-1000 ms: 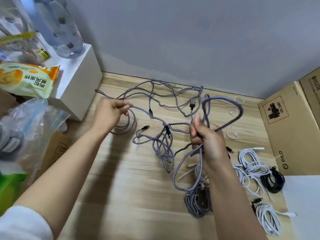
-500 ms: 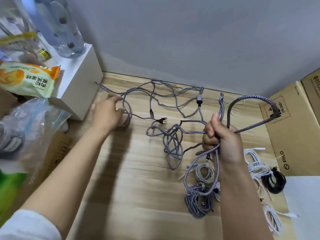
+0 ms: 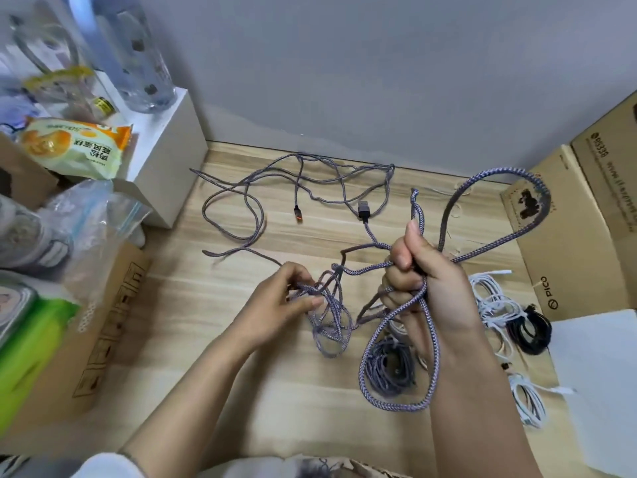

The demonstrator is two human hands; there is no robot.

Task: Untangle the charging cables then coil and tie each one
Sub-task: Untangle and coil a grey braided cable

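Cables (image 3: 396, 357) in both fists' tight grip

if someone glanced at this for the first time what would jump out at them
First, the right hand, raised mid-frame, gripping a thick braided cable that loops above and below the fist. Beside it the left hand pinches a knot of thinner grey cables, whose strands sprawl over the wooden floor toward the wall. At right lie already coiled white cables and a black one.

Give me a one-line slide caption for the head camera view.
Right hand grips thick braided cable loops while left hand pinches the grey cable tangle above a wooden floor.
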